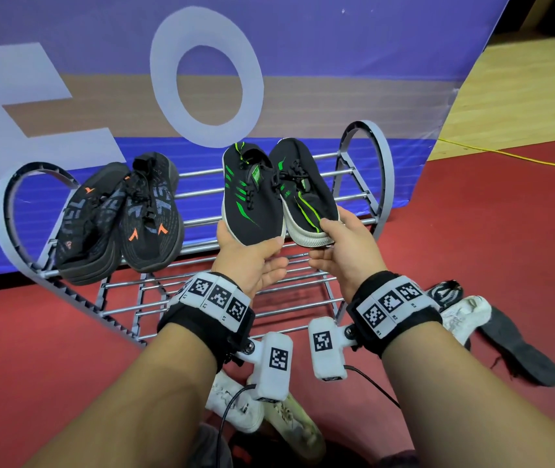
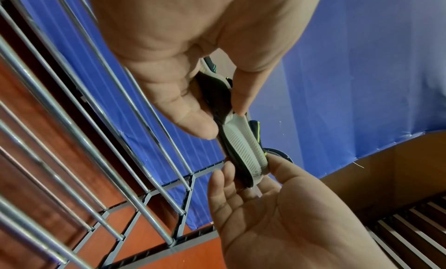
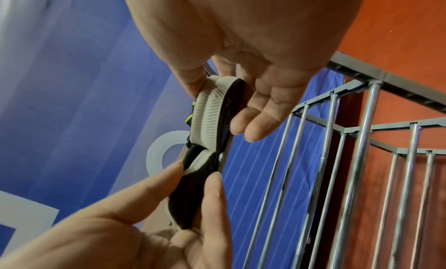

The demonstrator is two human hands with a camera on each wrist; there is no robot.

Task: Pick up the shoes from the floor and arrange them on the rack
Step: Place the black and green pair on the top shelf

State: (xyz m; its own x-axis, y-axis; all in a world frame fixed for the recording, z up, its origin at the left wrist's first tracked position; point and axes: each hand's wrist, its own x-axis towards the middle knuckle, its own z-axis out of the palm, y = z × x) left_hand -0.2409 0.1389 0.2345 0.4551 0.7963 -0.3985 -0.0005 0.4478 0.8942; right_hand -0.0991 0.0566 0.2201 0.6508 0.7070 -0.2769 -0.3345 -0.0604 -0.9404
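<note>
Setting: red floor, blue banner with pale lettering behind a grey wire rack.
Top tier, left: pair of black shoes with orange marks, toes down, leaning together.
Top tier, right: pair of black shoes with green stripes, lying on the upper rods, toes toward the wearer of the camera.
Left hand: thumb on top, fingers under the toe of the left green shoe; a pinching grip, thumb and fingers seen closed on the sole edge in the wrist views.
Right hand: thumb over the white sole edge of the right green shoe, fingers beneath; likewise grasping its toe.
Floor, right: white shoe and dark shoe, not yet lifted.
Floor, near: more pale shoes beneath the wrists, partly hidden.
Step, judged: settling the green pair square on the tier before letting go.
Risk: rods sloped and widely spaced, so a toe released off-centre could slide forward or tip between them.
Risk: right green shoe rolled onto its side, sole showing; likely to flop against its partner.
</note>
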